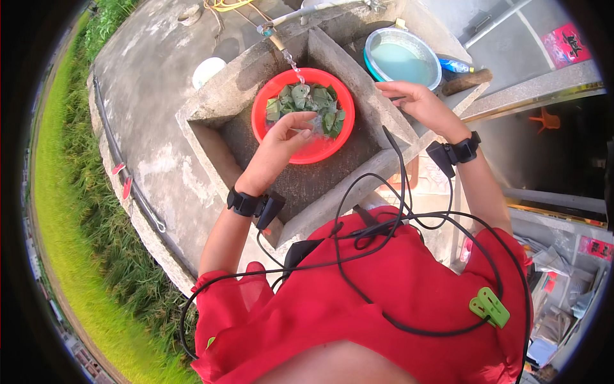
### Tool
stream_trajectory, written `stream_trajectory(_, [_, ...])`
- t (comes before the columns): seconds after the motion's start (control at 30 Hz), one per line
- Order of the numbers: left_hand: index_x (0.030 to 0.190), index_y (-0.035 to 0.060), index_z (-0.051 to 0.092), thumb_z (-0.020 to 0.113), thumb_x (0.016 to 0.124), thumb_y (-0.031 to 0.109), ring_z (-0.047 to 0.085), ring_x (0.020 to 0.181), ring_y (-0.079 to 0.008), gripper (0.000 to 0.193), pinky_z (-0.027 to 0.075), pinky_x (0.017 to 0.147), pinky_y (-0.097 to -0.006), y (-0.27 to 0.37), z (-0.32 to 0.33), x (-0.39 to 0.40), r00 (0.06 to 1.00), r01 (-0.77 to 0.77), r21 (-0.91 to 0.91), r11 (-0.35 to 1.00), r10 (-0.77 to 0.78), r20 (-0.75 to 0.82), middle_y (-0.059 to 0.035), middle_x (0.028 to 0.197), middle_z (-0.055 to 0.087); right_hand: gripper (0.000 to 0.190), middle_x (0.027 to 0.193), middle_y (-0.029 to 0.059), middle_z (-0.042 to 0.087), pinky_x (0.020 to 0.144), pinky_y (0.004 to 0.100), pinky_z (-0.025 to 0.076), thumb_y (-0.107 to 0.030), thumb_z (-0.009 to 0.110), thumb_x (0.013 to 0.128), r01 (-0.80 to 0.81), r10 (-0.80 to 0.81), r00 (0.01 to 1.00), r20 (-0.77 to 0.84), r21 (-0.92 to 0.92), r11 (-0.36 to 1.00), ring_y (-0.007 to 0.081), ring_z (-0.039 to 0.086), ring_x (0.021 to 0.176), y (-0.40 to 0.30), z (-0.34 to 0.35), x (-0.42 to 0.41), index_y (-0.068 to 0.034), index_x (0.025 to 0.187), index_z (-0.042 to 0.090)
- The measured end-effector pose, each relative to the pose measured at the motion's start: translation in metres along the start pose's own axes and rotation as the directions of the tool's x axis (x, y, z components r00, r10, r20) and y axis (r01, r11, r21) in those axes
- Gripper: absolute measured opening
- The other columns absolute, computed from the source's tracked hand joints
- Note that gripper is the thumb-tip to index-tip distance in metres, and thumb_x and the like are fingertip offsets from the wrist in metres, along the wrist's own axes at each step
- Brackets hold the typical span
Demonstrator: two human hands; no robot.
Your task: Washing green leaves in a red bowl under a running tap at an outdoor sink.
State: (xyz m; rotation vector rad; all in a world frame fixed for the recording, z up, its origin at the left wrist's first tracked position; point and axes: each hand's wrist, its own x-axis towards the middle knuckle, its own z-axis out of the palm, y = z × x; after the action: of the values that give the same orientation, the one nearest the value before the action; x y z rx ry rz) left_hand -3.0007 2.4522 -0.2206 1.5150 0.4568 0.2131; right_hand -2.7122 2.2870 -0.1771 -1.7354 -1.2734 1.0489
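Observation:
A red plastic basin (350,105) stands in a concrete sink (331,182), holding water and loose green leaves (301,96). Water runs into it from a tap (277,41) above its far rim. Over the basin's near left part hovers my left hand (288,134), thumb and fingers apart, with nothing seen between them. My right hand (415,101) is raised over the sink's right side, fingers stretched out, close to a round tub (437,72) of cloudy water. A small dark patch shows under those fingers; what it is cannot be made out.
Black cables (369,230) loop from both wrist bands across my red clothing and near the sink's front edge. Right of the tub lie a blue bottle (455,66) and a brown cylindrical object (467,81). A white round object (209,72) sits left of the sink.

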Motion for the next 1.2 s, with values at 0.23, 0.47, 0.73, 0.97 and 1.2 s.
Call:
stream_trajectory(0.23, [0.129, 0.0020, 0.053, 0.053, 0.099, 0.015, 0.055, 0.109, -0.0125, 0.032, 0.046, 0.094, -0.0284, 0.027, 0.063, -0.029, 0.982, 0.004, -0.112, 0.994, 0.017, 0.187, -0.0064, 0.118, 0.058, 0.061, 0.141, 0.0152, 0.048, 0.094, 0.0302, 0.045, 0.005, 0.045, 0.082, -0.013, 0.016, 0.989, 0.150, -0.022, 1.000, 0.0203, 0.053, 0.120, -0.009, 0.003, 0.128, 0.001, 0.143, 0.040])
stream_trajectory(0.47, [0.122, 0.0009, 0.059, 0.055, 0.098, 0.014, 0.058, 0.103, -0.0130, 0.027, 0.046, 0.092, -0.0284, 0.032, 0.090, -0.076, 0.969, 0.087, -0.034, 0.996, -0.092, -0.230, -0.0044, 0.109, 0.062, 0.038, 0.106, 0.0083, 0.056, 0.064, 0.0285, 0.043, 0.000, 0.049, 0.084, -0.061, 0.093, 0.977, 0.192, -0.167, 0.984, 0.0126, 0.051, 0.079, 0.018, 0.032, 0.280, 0.004, 0.121, 0.053])
stream_trajectory(0.73, [0.123, 0.0003, 0.058, 0.054, 0.099, 0.013, 0.059, 0.098, -0.0116, 0.028, 0.048, 0.087, -0.0268, 0.018, 0.126, -0.110, 0.737, 0.053, -0.302, 0.952, -0.241, -0.631, -0.0045, 0.106, 0.063, 0.025, 0.082, 0.0281, 0.066, 0.065, 0.0443, 0.048, -0.010, 0.054, 0.080, 0.099, -0.076, 0.995, 0.068, -0.475, 0.874, 0.0370, 0.066, 0.076, 0.027, 0.072, 0.357, 0.011, 0.088, 0.065])
stream_trajectory(0.97, [0.121, -0.0011, 0.059, 0.054, 0.098, 0.013, 0.060, 0.094, -0.0121, 0.027, 0.047, 0.087, -0.0271, 0.003, 0.152, -0.137, 0.584, 0.064, -0.415, 0.908, -0.371, -0.722, -0.0051, 0.101, 0.064, 0.026, 0.090, 0.0319, 0.065, 0.076, 0.0459, 0.049, -0.010, 0.055, 0.075, 0.070, -0.043, 0.997, 0.062, -0.542, 0.838, 0.0450, 0.065, 0.090, 0.036, 0.088, 0.367, 0.009, 0.088, 0.067])
stream_trajectory(1.2, [0.120, -0.0004, 0.060, 0.052, 0.099, 0.013, 0.060, 0.093, -0.0120, 0.026, 0.047, 0.086, -0.0271, -0.009, 0.136, -0.143, 0.579, 0.048, -0.410, 0.911, -0.360, -0.731, -0.0050, 0.100, 0.065, 0.024, 0.091, 0.0294, 0.064, 0.075, 0.0456, 0.050, -0.011, 0.054, 0.075, 0.200, -0.206, 0.978, 0.040, -0.474, 0.858, 0.0438, 0.063, 0.089, 0.113, 0.089, 0.439, 0.006, 0.082, 0.069])
